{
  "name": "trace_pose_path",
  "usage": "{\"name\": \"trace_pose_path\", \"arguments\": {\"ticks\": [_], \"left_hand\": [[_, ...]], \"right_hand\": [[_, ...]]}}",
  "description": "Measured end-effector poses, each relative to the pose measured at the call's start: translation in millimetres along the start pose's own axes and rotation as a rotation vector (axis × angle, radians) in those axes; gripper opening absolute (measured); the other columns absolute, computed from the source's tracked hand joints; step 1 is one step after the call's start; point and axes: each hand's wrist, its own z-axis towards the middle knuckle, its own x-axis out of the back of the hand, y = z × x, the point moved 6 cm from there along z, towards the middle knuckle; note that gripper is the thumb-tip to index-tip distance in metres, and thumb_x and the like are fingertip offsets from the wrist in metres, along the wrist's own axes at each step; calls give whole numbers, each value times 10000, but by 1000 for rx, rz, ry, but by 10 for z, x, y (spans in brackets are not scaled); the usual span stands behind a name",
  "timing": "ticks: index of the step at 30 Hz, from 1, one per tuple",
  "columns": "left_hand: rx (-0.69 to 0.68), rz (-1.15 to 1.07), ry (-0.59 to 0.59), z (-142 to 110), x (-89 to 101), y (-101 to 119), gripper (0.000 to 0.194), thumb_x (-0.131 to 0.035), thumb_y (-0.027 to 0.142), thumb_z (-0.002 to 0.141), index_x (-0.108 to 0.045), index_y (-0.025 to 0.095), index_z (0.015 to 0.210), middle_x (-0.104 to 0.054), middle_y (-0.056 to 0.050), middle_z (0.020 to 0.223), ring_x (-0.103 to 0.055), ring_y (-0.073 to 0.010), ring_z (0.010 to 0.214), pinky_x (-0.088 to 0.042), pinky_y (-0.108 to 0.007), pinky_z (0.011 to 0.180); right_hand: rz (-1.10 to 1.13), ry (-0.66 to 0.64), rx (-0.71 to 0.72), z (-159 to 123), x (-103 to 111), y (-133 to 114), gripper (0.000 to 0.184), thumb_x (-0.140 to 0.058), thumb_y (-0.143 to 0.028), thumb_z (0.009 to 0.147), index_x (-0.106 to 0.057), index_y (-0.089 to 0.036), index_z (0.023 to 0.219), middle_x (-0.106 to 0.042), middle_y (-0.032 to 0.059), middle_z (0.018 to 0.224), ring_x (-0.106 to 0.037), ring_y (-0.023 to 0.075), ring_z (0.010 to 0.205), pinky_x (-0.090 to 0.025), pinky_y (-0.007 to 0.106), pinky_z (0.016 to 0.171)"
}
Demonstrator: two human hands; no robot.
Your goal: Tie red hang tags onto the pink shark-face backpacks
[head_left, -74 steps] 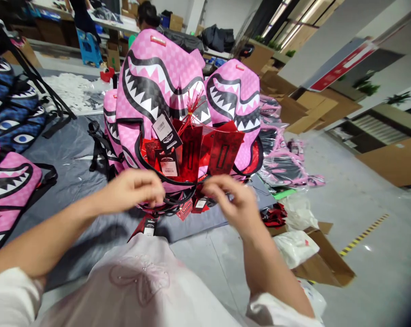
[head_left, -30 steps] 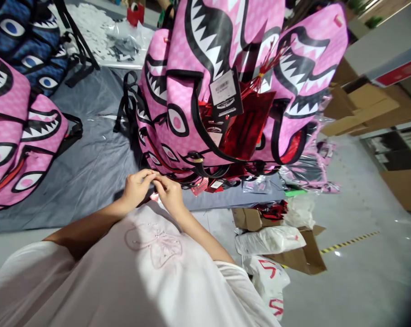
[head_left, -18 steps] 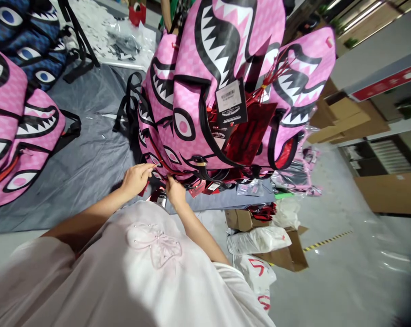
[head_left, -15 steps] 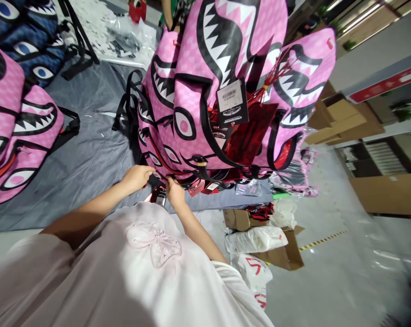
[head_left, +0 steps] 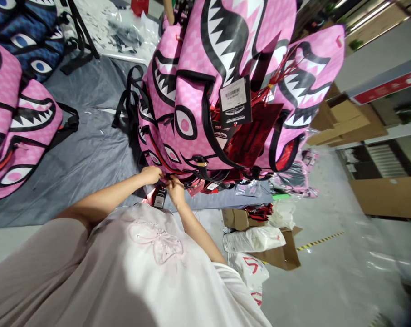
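Several pink checked backpacks with shark mouths and eyes stand together in front of me. At the near edge of the leftmost pink backpack (head_left: 155, 136), my left hand (head_left: 152, 175) is closed, its fingertips pinching that edge. My right hand (head_left: 176, 190) is closed in a pinch on the same edge, just to the right. The exact part between the fingertips is too small to make out. Below and between the hands hangs a black hang tag (head_left: 160, 198) with a white label. A larger black tag (head_left: 235, 102) and shiny red packets (head_left: 251, 134) hang on the bigger backpack (head_left: 192, 100).
More pink backpacks (head_left: 31, 113) and blue ones (head_left: 38, 45) lie on the left of the grey-covered table (head_left: 96, 150). Behind are clear plastic wraps (head_left: 134, 27) and part of another person's arm (head_left: 168, 11). Cartons (head_left: 236, 219) and white sacks (head_left: 255, 239) stand on the floor to the right.
My left hand has moved right, closer to my right hand at the backpack's edge. The black hang tag below them shows more fully. My right hand stays at the edge.
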Motion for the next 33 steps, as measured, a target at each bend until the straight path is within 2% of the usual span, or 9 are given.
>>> {"name": "trace_pose_path", "arguments": {"ticks": [3,6,13,18,22,26,29,33], "left_hand": [[-22,-8,-32,98,-37,36,351,-572,175,811,-753,306,1082,-724,-27,1163,-653,-222,1090,-494,-256,861],[-25,3,-32,122,-8,28,377,-563,159,790,-751,299,1086,-728,-25,1149,-652,-217,1085,-488,-245,850],[29,-5,11,4,155,-154,313,-528,230,838,-770,272,1031,-765,-42,936,-681,-217,980,-486,-260,821],[2,-74,-3,80,32,-126,332,-546,163,798,-770,279,1014,-752,-24,1057,-666,-204,1030,-477,-240,819],[-37,-113,-37,181,-62,-67,397,-537,118,769,-752,263,1070,-759,-22,998,-668,-185,988,-464,-211,753],[-69,-125,-80,219,-68,-44,401,-540,93,729,-755,249,1029,-760,-9,949,-669,-164,922,-437,-192,701],[-69,-138,-117,202,-42,-60,309,-523,191,797,-744,246,1006,-757,7,838,-668,-134,762,-420,-186,643],[-74,-114,-119,111,35,-140,249,-525,345,849,-728,235,944,-735,1,741,-659,-146,745,-401,-201,618]], "right_hand": [[-179,-4,-11,29,48,-33,250,-481,-241,929,-657,-190,1100,-717,58,918,-672,146,805,-498,236,802],[-253,12,-14,20,88,-77,245,-471,-286,949,-681,-200,1042,-716,52,872,-667,148,818,-488,230,805],[-197,8,-8,-3,61,-70,329,-449,-238,945,-629,-195,1218,-724,69,990,-674,157,872,-497,251,845],[-254,33,44,-2,79,-96,339,-431,-223,953,-637,-192,1222,-696,94,1164,-653,175,1021,-466,267,932],[-340,-5,55,-6,89,-142,332,-417,-232,961,-645,-199,1199,-714,81,1086,-656,169,935,-471,254,859],[-486,-59,72,12,114,-214,279,-428,-219,950,-673,-192,1079,-719,74,939,-648,172,842,-436,238,742],[-572,-54,52,-3,196,-227,263,-420,-210,949,-673,-175,1014,-707,95,871,-642,181,795,-397,244,676],[-553,-9,18,-84,339,-143,220,-439,-202,935,-656,-177,959,-701,99,857,-639,188,777,-382,252,644]]}}
